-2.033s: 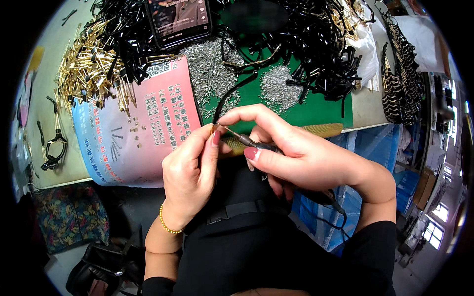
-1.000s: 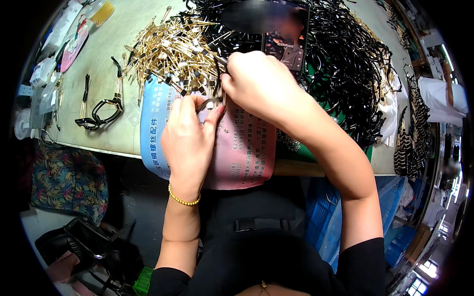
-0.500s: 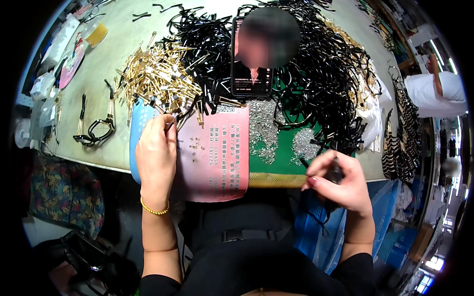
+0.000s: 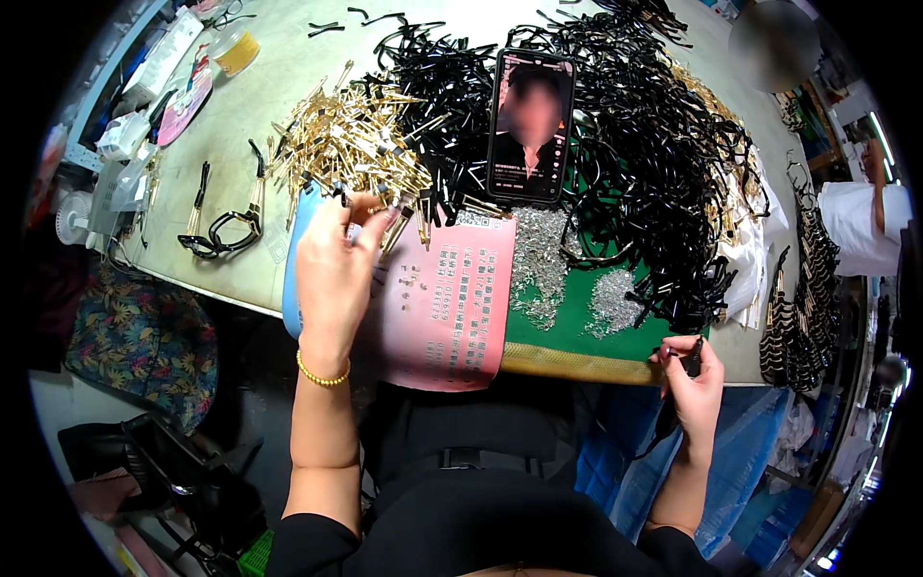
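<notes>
My left hand point(image 4: 332, 274) is at the near edge of a pile of gold metal eyeglass parts point(image 4: 351, 135). Its thumb and fingers curl together at the pieces; what is pinched there is hard to make out. Under that wrist lies a pink and blue printed sheet point(image 4: 461, 332) with several tiny metal parts point(image 4: 411, 284) on it. At the table's front right edge, my right hand point(image 4: 694, 380) is closed round a slim dark tool point(image 4: 665, 418), which hangs below the fingers and is partly hidden by them.
Black eyeglass temples point(image 4: 644, 183) heap across the back. A phone point(image 4: 531, 125) stands against them. Small silver screws point(image 4: 609, 303) lie in heaps on a green mat point(image 4: 567, 351). Assembled glasses point(image 4: 231, 231) lie at left. A person in white point(image 4: 856, 226) is at far right.
My left hand has reached farther into the near edge of the gold pile. My right hand has moved right and down with the dark tool. The whole view has shifted.
</notes>
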{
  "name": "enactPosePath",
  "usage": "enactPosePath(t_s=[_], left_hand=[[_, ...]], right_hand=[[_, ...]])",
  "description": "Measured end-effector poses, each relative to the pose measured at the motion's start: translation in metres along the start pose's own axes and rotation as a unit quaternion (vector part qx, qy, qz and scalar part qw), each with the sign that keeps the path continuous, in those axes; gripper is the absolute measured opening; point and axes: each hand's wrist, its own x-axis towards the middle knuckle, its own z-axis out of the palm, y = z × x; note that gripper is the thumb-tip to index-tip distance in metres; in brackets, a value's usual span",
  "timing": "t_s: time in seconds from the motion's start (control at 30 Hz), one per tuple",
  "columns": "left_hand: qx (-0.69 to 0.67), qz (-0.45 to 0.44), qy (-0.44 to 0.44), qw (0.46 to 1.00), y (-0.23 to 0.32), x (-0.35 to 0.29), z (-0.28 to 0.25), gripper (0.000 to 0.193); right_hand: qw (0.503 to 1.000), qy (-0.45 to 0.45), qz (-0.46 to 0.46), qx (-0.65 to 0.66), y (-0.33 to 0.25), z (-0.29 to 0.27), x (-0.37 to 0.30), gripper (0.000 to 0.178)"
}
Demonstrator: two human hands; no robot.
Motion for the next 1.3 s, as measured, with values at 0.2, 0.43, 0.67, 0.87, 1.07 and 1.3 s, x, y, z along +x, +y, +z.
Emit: enactPosePath(t_s=[0.2, 0.43, 0.67, 0.87, 1.07, 1.3], left_hand=[[0.163, 0.029, -0.030, 0.986, -0.008, -0.025, 0.014, 0.020], [0.145, 0.002, -0.008, 0.989, -0.004, -0.021, -0.003, 0.012], [0.010, 0.037, -0.038, 0.999, 0.017, -0.021, -0.029, 0.001], [0.041, 0.058, -0.099, 0.993, 0.006, -0.052, 0.014, 0.011], [-0.100, 0.140, -0.087, 0.981, 0.040, -0.070, 0.023, 0.007], [-0.345, -0.040, -0.418, 0.839, 0.081, -0.116, 0.036, 0.013]], right_hand=[[0.970, 0.075, -0.137, -0.188, 0.000, 0.002, 0.004, 0.009], [0.957, 0.043, -0.152, -0.243, -0.002, -0.001, 0.002, 0.015], [0.996, -0.069, -0.061, -0.015, -0.023, 0.007, -0.012, 0.017], [0.986, -0.158, -0.046, -0.004, -0.028, 0.019, -0.011, 0.018], [0.972, -0.159, -0.170, -0.007, -0.042, 0.035, -0.008, 0.014], [0.969, -0.141, -0.057, 0.195, -0.062, 0.061, -0.015, 0.010]])
